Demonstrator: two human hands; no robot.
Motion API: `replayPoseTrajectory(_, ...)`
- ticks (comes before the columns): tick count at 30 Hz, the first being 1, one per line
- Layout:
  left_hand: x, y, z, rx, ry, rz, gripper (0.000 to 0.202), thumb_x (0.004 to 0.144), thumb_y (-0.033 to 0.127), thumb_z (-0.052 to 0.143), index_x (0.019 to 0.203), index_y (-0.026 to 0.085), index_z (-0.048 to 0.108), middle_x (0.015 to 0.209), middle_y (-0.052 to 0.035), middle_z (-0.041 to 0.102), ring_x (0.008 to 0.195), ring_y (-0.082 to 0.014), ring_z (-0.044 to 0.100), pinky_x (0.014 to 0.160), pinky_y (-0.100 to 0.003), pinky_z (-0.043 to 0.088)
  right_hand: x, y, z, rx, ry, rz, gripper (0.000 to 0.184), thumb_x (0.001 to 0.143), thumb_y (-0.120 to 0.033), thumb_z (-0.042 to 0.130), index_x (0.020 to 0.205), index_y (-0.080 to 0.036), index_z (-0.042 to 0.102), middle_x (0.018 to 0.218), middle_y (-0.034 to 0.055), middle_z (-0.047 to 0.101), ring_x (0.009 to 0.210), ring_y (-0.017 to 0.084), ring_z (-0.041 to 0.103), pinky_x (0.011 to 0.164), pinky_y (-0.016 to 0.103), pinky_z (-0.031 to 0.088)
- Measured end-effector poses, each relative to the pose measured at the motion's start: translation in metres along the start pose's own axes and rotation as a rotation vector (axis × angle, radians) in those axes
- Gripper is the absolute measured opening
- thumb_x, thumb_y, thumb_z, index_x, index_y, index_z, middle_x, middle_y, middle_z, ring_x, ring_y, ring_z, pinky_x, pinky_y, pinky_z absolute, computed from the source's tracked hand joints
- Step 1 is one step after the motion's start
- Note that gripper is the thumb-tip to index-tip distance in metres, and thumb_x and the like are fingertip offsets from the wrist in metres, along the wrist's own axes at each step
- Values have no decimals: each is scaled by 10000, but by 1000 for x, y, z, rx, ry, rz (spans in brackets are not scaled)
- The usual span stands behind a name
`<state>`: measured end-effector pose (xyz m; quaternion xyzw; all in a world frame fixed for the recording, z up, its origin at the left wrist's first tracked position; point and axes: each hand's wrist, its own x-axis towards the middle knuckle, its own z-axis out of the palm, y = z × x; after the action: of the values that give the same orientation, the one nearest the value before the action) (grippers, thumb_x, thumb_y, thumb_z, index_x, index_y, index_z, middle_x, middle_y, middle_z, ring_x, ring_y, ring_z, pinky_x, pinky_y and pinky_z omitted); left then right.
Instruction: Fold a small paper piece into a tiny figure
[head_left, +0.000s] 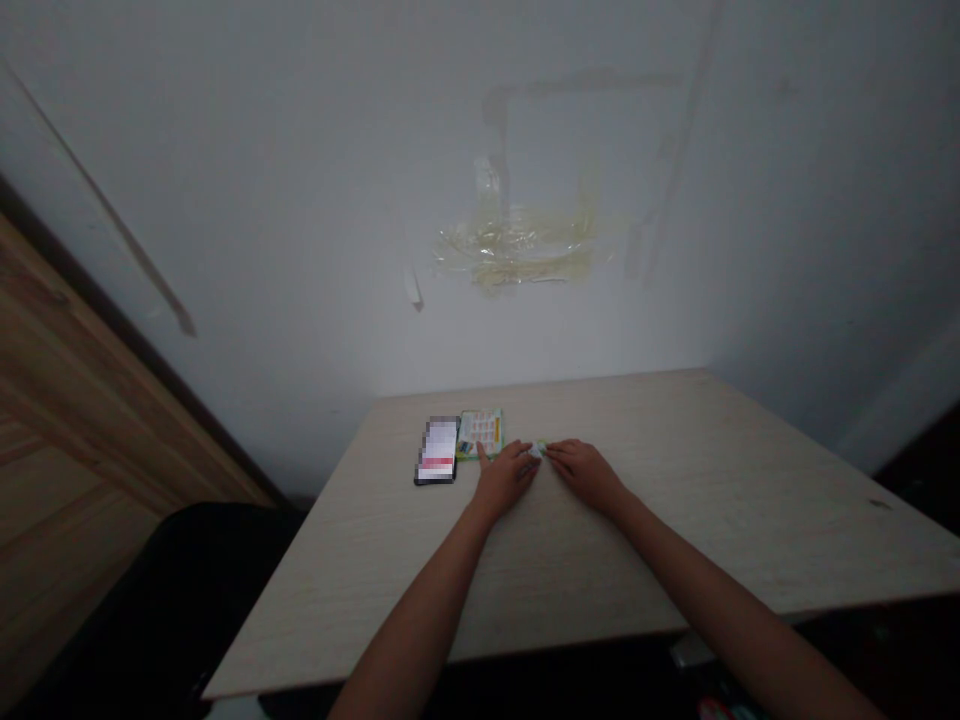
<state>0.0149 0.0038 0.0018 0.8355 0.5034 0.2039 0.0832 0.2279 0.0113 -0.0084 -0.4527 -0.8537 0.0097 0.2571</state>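
Note:
A small piece of printed paper (538,449), pale with green and yellow marks, lies on the table between my two hands. My left hand (508,478) rests palm down with its fingertips touching the left side of this piece. Its thumb is stretched away from the fingers, against the lower edge of a printed booklet or card (480,430) with green borders. From the other side, my right hand (589,473) has its fingertips drawn together on the right edge of the paper piece. The fingers cover much of the piece, and its print is too small to read.
Left of the booklet lies a phone (437,450) with a lit, blurred screen. The light wooden table (360,590) meets a white wall (300,250) with old tape marks (525,250). A dark covered shape (172,600) and wooden boards (90,400) stand at left.

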Motion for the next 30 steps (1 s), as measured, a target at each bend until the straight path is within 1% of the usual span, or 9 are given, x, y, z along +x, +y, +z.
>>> replayPoseTrajectory(6,-1,3,-5,39,53,-66,272,927,352,547,1183,346,637,1306,-30,622,1279,-259,477,1103,-740,-53,0,-2,-2,-73,-9,21,332,990,-300,421,1230,-238,642,1229,86,665,1139,216,578,975,401,442)
replayPoseTrajectory(9,0,2,-6,54,88,-99,242,924,319,546,1140,331,654,1236,-29,661,1255,-262,496,1099,-748,-55,0,-1,-2,-80,-17,21,331,990,-298,424,1242,-238,630,1229,85,663,1132,216,577,969,399,438)
replayPoseTrajectory(13,0,1,-5,62,119,-118,216,926,309,538,1085,330,684,1197,-30,688,1263,-281,494,1083,-764,-76,-1,1,-3,-91,-11,29,334,987,-300,429,1258,-248,617,1229,81,660,1136,229,566,965,411,436)
replayPoseTrajectory(16,1,0,-4,50,102,-111,219,927,330,542,1084,347,695,1197,-24,697,1292,-290,469,1069,-770,-99,-1,4,-3,-78,-11,20,323,980,-305,446,1231,-241,638,1215,85,659,1131,232,562,962,405,444)
replayPoseTrajectory(21,1,-3,-3,5,56,-47,241,946,342,521,1120,416,670,1230,32,689,1315,-276,446,1031,-804,-97,-1,8,-3,-30,3,31,308,962,-307,475,1175,-193,667,1171,111,649,1086,226,577,953,381,466)
replayPoseTrajectory(26,2,-6,-2,-46,32,-40,226,952,365,517,1112,425,665,1231,49,691,1322,-265,444,1035,-799,-93,-3,2,-6,-7,10,38,315,902,-318,569,1171,-183,664,1199,124,628,1098,233,580,958,380,471)
replayPoseTrajectory(30,2,-6,-2,-54,43,-63,214,941,356,538,1092,411,679,1218,45,696,1305,-266,461,1046,-793,-74,-2,-5,-8,-16,1,62,352,847,-394,643,1121,-180,691,1151,118,652,1064,236,598,957,368,473)
